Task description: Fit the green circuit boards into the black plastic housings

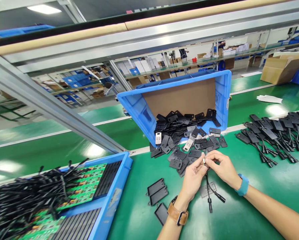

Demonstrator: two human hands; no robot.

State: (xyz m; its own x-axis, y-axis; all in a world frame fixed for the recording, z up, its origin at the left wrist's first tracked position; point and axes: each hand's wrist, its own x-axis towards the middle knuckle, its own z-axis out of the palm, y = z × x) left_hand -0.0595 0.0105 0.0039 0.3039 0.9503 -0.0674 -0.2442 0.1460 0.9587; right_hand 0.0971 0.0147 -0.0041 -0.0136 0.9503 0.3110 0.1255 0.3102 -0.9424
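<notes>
My left hand (193, 176), with a brown watch strap at the wrist, pinches the upper end of a black cable (208, 190). My right hand (221, 167), wearing a blue wristband, meets it there with thumb and finger closed on the same end. A small pale piece shows between the fingertips; its kind is too small to tell. Two black leads with round connectors hang below. Under them on the green bench lies a greyish flat plate (208, 189). Just beyond my fingertips spreads a heap of black plastic covers (180, 155).
A tipped blue bin (223, 100) spills black covers onto the bench. At left, a blue tray (119, 190) holds green circuit boards (94, 180) and black cables. Open black cases (157, 191) lie nearby. Finished-looking cabled cases (269, 133) pile up at right, below a white glove (269, 99).
</notes>
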